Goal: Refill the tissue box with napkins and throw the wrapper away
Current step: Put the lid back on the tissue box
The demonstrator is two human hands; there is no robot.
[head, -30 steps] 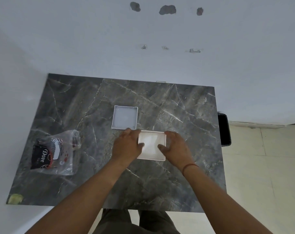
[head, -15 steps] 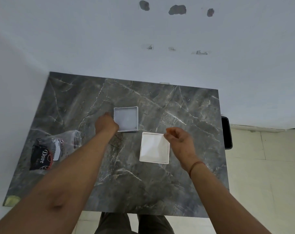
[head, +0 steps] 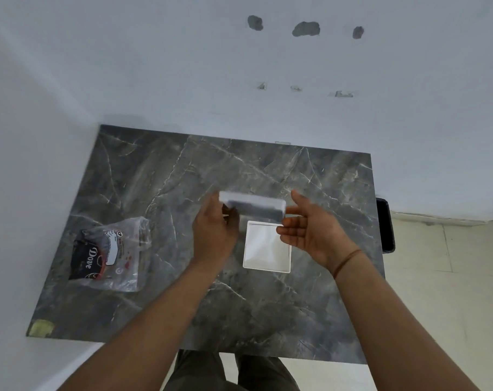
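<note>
A white square tissue box base (head: 266, 246) lies on the dark marble table (head: 160, 176), full of white napkins. Above its far edge, my left hand (head: 214, 232) holds the box's grey-white lid (head: 253, 207) by its left end, tilted up off the table and blurred. My right hand (head: 310, 227) is open, palm toward the lid's right end, with its fingertips at or just short of it. A clear plastic wrapper (head: 110, 252) with a dark "Dove" label lies crumpled at the table's left side.
White walls close the table in at the back and left. A black bin (head: 385, 224) stands on the tiled floor beside the table's right edge. A yellowish patch (head: 41, 327) marks the table's near left corner. My legs show below the front edge.
My left hand reached to the lid lying behind the box, picked it up and brought it over the box's far edge. My right hand left the box and opened beside the lid.
</note>
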